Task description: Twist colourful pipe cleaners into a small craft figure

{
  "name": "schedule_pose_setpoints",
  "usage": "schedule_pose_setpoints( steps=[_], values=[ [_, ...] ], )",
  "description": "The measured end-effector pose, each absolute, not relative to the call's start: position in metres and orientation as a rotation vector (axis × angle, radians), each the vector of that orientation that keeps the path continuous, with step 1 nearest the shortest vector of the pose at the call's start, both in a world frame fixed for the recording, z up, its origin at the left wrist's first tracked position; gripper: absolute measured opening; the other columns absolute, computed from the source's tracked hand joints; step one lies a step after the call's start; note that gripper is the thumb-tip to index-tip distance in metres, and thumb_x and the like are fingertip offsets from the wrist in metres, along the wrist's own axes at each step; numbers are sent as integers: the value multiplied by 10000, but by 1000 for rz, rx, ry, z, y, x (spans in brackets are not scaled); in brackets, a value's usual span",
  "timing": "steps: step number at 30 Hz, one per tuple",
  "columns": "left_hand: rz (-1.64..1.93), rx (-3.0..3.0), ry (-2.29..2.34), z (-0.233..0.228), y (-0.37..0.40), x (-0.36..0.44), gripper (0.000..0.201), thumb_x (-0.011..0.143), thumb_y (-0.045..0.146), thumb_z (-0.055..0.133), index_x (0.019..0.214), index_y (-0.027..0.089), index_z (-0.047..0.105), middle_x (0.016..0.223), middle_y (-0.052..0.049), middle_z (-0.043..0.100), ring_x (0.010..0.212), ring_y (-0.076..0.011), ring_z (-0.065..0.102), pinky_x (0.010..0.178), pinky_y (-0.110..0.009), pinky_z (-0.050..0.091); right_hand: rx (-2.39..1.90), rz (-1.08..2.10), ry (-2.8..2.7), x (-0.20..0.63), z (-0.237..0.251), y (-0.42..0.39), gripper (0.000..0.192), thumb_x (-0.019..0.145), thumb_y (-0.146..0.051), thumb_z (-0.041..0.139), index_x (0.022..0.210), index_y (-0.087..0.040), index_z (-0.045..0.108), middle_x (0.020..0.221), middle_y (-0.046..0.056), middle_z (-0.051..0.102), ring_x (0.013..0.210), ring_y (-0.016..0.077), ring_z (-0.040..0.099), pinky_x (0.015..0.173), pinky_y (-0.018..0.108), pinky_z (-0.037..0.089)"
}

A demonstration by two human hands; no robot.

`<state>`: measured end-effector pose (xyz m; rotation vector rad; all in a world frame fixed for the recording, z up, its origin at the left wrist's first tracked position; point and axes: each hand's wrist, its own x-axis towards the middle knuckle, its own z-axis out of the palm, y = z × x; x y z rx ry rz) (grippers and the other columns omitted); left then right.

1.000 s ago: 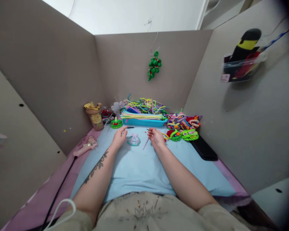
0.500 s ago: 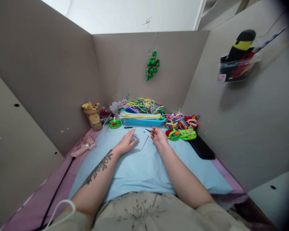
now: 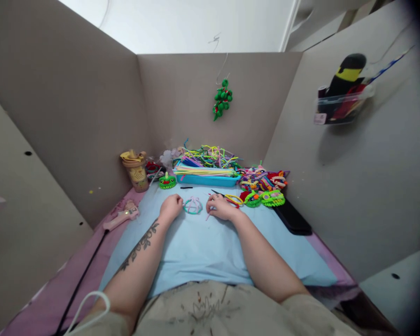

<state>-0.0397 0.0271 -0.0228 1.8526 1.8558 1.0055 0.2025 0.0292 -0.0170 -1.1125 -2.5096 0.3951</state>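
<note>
Teal and pale pink pipe-cleaner ring [image 3: 192, 206] lies on our light blue mat [image 3: 203, 247] between our hands, shaped but unfinished, we judge; our left hand [image 3: 171, 206] rests curled beside it; our right hand [image 3: 220, 208] pinches a loose pink pipe-cleaner stem [image 3: 208, 215].

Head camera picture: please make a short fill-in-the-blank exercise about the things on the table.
1. The small teal ring lies between the left hand and the ____ hand.
2. The tray that holds the straight craft sticks is ____ in colour.
3. The pink glue gun lies on the person's ____ side.

Missing words: right; blue; left
</note>
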Motion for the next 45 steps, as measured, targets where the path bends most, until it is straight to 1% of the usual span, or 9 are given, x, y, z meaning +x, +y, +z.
schedule_pose_setpoints(
  steps=[5, 11, 17, 24, 28, 32, 36, 40, 45],
  values=[
    [1005, 2022, 1804, -22, 26, -35, 167, 765, 195, 461, 791, 178, 625, 869, -93, 604, 888, -220, 538, 816, -316, 383, -985, 406, -2466, 200, -10, 26, 89, 734, -130, 546, 733, -190, 611, 913, 43, 550, 971, 192, 449, 888, 324, 327],
    [1084, 2228, 1601, -23, 29, -29, 264, 831, 288, 403, 945, 176, 614, 968, -85, 611, 962, -207, 522, 878, -339, 377, -1100, 496, -2139, 191, -2, 18, 163, 800, -144, 418, 849, -187, 567, 733, -4, 577, 679, 131, 506, 636, 234, 385],
    [1018, 2227, 1491, -27, 30, -17, 311, 831, 322, 391, 663, 169, 603, 730, -59, 599, 754, -179, 541, 727, -292, 411, -1023, 514, -2103, 174, -8, 15, 167, 795, -164, 481, 829, -194, 642, 833, 27, 661, 790, 148, 574, 750, 263, 407],
    [1390, 2040, 1447, -17, 21, -15, 238, 822, 329, 427, 728, 169, 576, 750, -31, 605, 748, -153, 543, 705, -256, 401, -1044, 355, -1928, 164, -14, 16, 174, 792, -169, 484, 810, -189, 656, 803, 39, 632, 804, 154, 559, 753, 263, 416],
    [1427, 2016, 1541, -14, 19, -19, 219, 816, 302, 436, 706, 170, 571, 739, -34, 605, 737, -157, 543, 689, -257, 394, -1297, 256, -1960, 174, -14, 18, 188, 777, -129, 485, 773, -194, 661, 798, 52, 620, 798, 170, 542, 737, 280, 402],
    [1422, 2010, 1495, -15, 19, -18, 219, 814, 301, 440, 711, 166, 577, 740, -38, 608, 727, -155, 544, 679, -258, 402, -1505, 58, -1871, 179, -10, 17, 179, 751, -132, 534, 804, -209, 687, 934, 97, 612, 954, 232, 488, 813, 346, 366],
    [1416, 2036, 1358, -15, 16, -13, 226, 818, 324, 446, 731, 168, 584, 739, -31, 606, 715, -144, 545, 672, -250, 415, -1192, 328, -1893, 171, -7, 13, 175, 778, -219, 521, 863, -207, 674, 844, 51, 622, 831, 173, 536, 772, 301, 408],
    [1419, 2071, 1281, -11, 12, -10, 210, 813, 313, 463, 732, 170, 594, 747, -35, 609, 730, -148, 552, 685, -260, 426, -1075, 632, -1823, 157, -9, 9, 130, 735, -253, 552, 742, -173, 654, 713, 16, 606, 662, 134, 533, 635, 253, 418],
    [1573, 2017, 1331, -4, 6, -11, 159, 781, 297, 509, 837, 175, 595, 844, -48, 609, 814, -160, 551, 730, -277, 430, -1084, 558, -1761, 156, -10, 7, 128, 737, -241, 536, 675, -168, 620, 670, 7, 574, 632, 129, 519, 610, 242, 405]
  ],
)
